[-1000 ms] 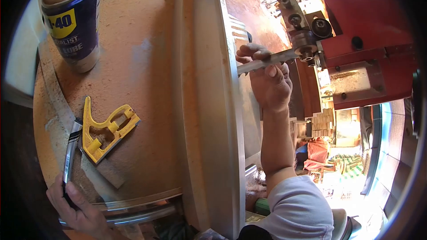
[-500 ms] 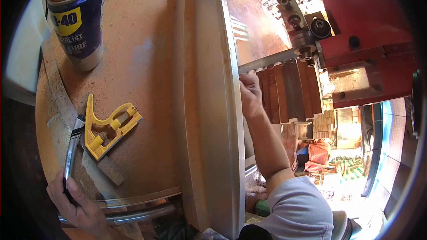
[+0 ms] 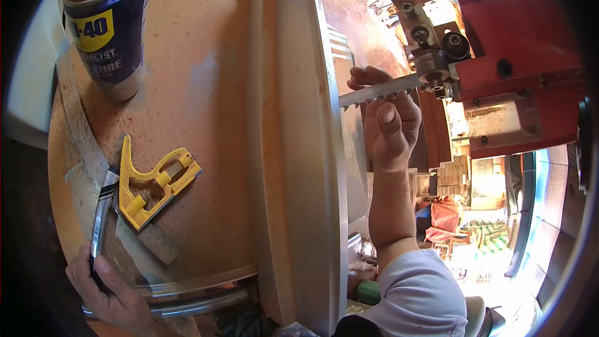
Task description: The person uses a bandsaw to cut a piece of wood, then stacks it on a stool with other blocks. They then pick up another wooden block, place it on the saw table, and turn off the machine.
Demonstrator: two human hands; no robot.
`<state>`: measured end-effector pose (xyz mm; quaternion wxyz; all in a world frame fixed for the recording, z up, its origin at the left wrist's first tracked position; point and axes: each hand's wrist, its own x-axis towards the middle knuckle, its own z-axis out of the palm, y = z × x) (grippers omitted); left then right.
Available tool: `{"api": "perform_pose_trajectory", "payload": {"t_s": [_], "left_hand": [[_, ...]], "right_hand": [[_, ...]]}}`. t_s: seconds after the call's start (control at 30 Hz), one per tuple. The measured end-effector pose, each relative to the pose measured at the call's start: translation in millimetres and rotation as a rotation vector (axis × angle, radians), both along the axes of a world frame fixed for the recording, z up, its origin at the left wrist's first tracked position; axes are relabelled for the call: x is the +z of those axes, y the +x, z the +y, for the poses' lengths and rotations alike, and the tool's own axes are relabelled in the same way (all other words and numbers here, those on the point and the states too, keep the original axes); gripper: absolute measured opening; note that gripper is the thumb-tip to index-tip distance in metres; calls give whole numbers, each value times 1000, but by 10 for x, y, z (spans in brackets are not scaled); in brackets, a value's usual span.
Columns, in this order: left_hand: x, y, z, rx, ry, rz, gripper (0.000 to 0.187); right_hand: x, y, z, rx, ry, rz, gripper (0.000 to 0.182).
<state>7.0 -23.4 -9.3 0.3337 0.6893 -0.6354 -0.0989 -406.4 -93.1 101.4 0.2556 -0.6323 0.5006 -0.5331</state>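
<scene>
At the lower left, my left hand (image 3: pixel 109 290) is wrapped round a slim silver-and-black tool (image 3: pixel 100 215) with a barcode label; its kind does not show. The tool's dark tip rests beside a yellow combination square head (image 3: pixel 159 181), which lies on the dusty round tabletop. A toothed bandsaw blade (image 3: pixel 380 90) runs between the metal fence and the guide rollers (image 3: pixel 433 68). My right hand (image 3: pixel 396 125) is at this blade, which crosses in front of it. Its fingers reach past the blade's far edge, spread and partly hidden, and the thumb is raised on the toothed side.
A blue WD-40 can (image 3: pixel 112 43) stands on the sawdust-covered table (image 3: pixel 206 106) at the upper left. The long metal fence (image 3: pixel 296 150) divides the view. The red saw housing (image 3: pixel 524 56) fills the upper right, with stacked timber (image 3: pixel 452 178) below it.
My right hand has moved right and away from the fence, opening from a closed shape to spread fingers around the blade. My left hand stays on the tool.
</scene>
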Motion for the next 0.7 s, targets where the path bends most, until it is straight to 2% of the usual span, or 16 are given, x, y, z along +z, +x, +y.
{"api": "perform_pose_trajectory", "payload": {"t_s": [0.03, 0.13, 0.23, 0.33, 0.5, 0.7], "left_hand": [[-16, -13, -4, 13, -21, -16, 27], [1, -36, -8, 11, -22, -79, 28], [46, -27, 26, 8, 79, 170, 27], [101, -8, 0, -23, 82, 60, 27], [84, -43, -21, -33, 29, 93, 27], [38, -2, -26, -52, -1, 68, 26]], "right_hand": [[11, 46, -11, -63, -23, 20, 37], [10, 18, -21, -74, -9, 55, 31], [-38, 69, -7, -107, 16, -33, 26], [-55, 112, 13, -103, 90, -119, 25], [-216, 51, 21, -29, 166, -186, 23], [-530, 76, 133, -214, 472, -146, 30]]}}
